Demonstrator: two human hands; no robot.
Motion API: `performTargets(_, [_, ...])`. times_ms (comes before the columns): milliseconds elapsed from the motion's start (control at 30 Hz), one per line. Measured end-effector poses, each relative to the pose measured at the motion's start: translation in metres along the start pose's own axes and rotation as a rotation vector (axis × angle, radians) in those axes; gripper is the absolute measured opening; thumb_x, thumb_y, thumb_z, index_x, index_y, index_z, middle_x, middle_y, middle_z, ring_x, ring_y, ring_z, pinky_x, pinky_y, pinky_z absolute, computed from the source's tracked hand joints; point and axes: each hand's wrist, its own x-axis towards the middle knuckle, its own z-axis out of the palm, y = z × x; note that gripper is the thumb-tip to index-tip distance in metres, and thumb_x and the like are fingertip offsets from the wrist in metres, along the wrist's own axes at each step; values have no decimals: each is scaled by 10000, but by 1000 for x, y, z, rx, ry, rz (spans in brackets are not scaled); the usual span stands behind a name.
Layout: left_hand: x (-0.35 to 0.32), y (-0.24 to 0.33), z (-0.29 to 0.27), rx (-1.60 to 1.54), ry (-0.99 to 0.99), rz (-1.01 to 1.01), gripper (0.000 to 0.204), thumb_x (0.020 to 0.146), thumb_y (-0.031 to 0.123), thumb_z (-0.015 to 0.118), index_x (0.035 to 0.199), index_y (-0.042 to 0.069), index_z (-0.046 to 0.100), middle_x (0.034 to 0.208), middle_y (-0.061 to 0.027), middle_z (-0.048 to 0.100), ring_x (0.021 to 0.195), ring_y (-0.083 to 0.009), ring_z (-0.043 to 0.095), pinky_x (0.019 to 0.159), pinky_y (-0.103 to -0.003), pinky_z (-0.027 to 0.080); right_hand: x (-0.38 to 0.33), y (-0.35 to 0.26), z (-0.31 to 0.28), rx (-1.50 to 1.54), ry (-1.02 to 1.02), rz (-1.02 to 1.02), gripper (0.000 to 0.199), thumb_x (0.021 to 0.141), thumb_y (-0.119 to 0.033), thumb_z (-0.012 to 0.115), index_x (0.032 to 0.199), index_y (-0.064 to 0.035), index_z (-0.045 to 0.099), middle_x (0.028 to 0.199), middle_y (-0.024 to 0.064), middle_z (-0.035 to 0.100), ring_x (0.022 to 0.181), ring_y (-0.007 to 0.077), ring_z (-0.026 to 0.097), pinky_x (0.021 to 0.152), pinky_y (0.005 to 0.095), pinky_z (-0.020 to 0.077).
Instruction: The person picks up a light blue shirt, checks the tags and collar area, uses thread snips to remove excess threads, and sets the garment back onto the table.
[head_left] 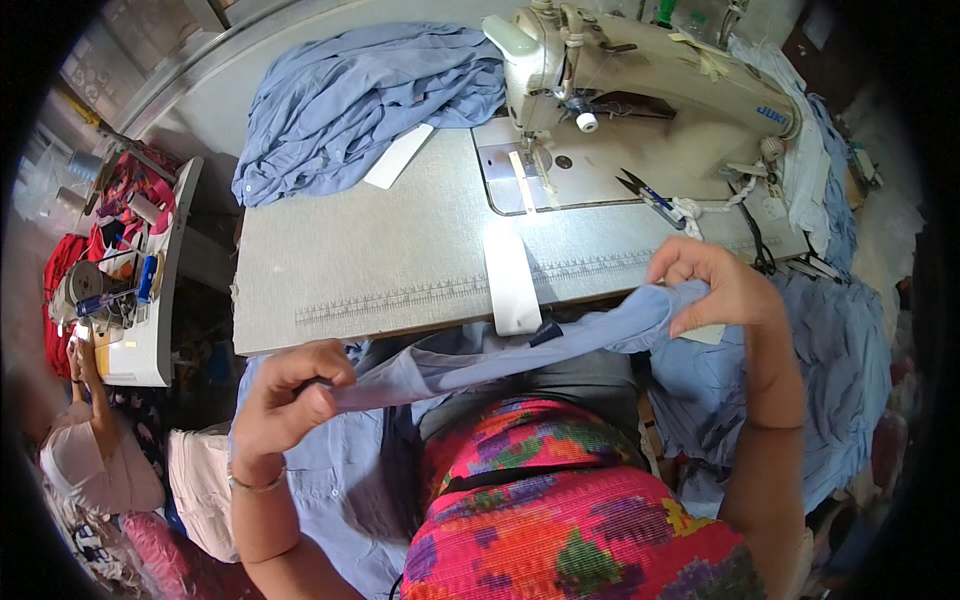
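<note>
A light blue shirt [490, 372] is stretched between my hands in front of the table edge, above my lap. My left hand [290, 395] grips one end of its collar band, fingers curled and thumb pressed in. The other end is pinched between thumb and fingers of my right hand [720, 285], a little higher. A small dark label [546, 333] shows near the middle of the band. The shirt's buttoned body hangs down on the left. Just beyond it, a white strip [512, 285] bends over the table edge.
A sewing machine [640, 90] stands on the grey table [380, 260]. Blue garments [370, 100] are heaped behind left; more blue cloth [820, 350] hangs at right. Thread snips [650, 195] and black scissors [757, 235] lie right. Another person's hand [82, 352] works at a machine far left.
</note>
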Motion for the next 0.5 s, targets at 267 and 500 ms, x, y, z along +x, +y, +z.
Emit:
performTargets(267, [-27,88,13,792,205,194,262,701,-32,638,962,-26,613,908,-127,611,820,-257,568,750,-325,445,-38,-24,0,-727,336,-431,265,715,2,650,968,7,570,901,62,577,863,268,571,826,305,442])
performTargets(500, [-47,90,-49,1292,719,345,234,771,-71,556,996,-11,586,941,-101,568,870,-209,547,823,-274,417,-80,-31,40,30,-59,-297,405,745,-178,816,1038,-50,567,951,-35,571,898,56,520,787,238,434])
